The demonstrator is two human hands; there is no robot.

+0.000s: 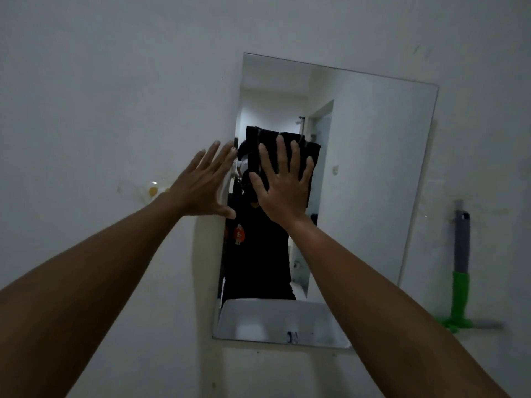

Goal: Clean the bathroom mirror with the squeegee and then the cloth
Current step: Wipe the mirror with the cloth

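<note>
A frameless rectangular mirror [373, 168] hangs on the white wall. My right hand [283, 185] presses a folded black cloth [260, 145] flat against the left part of the glass, fingers spread and straight. My left hand [202, 182] lies flat with spread fingers at the mirror's left edge, partly on the wall. The squeegee [460, 282], with a grey and green handle and its blade at the bottom, hangs on the wall to the right of the mirror, away from both hands.
A clear wall hook or holder with a yellow spot [152, 191] is fixed to the wall left of my left wrist. The mirror reflects a person in black, a white basin and a doorway. The room is dim.
</note>
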